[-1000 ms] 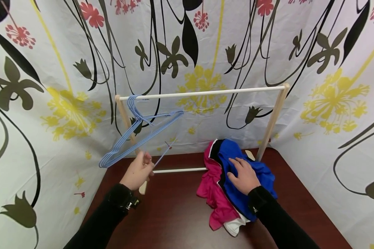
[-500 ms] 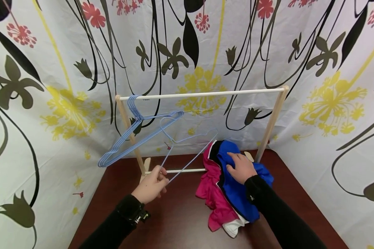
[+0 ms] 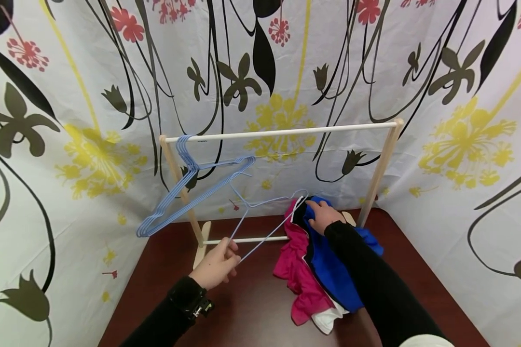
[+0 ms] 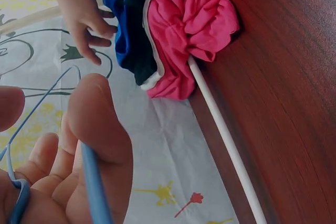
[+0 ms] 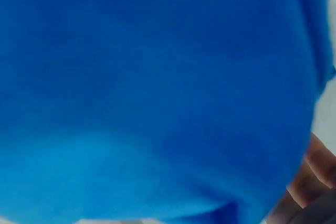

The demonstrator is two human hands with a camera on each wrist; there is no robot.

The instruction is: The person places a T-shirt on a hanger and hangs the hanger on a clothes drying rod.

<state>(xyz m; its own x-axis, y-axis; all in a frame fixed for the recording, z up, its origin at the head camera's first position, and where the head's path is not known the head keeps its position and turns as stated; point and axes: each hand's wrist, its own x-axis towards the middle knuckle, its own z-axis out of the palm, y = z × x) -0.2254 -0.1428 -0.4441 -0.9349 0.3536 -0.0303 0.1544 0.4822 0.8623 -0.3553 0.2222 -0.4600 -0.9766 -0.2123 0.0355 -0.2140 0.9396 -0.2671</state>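
In my left hand (image 3: 217,265) I grip a thin light-blue hanger (image 4: 95,187) by one end, and its hook and far shoulder slant up toward the clothes. The far tip overlaps the collar end of the pile in the head view. My right hand (image 3: 323,217) is at the top of a blue garment (image 3: 338,272) with black and white trim. From the left wrist view, that hand's fingers (image 4: 84,48) are loosely spread beside the blue cloth. Under the blue lies a pink garment (image 3: 306,299), and a white piece (image 3: 327,320) sticks out at the bottom.
A wooden rack with a white top rod (image 3: 286,131) stands at the back of the dark red-brown table (image 3: 252,313). Several blue hangers (image 3: 186,154) hang at its left end. A lower white rod (image 4: 226,135) runs behind the clothes. Flower-patterned curtain (image 3: 286,62) surrounds the table.
My left hand has brought the hanger rightward, away from the hanging bunch and toward the clothes. The right hand has slid up from the middle of the blue garment to its top edge.
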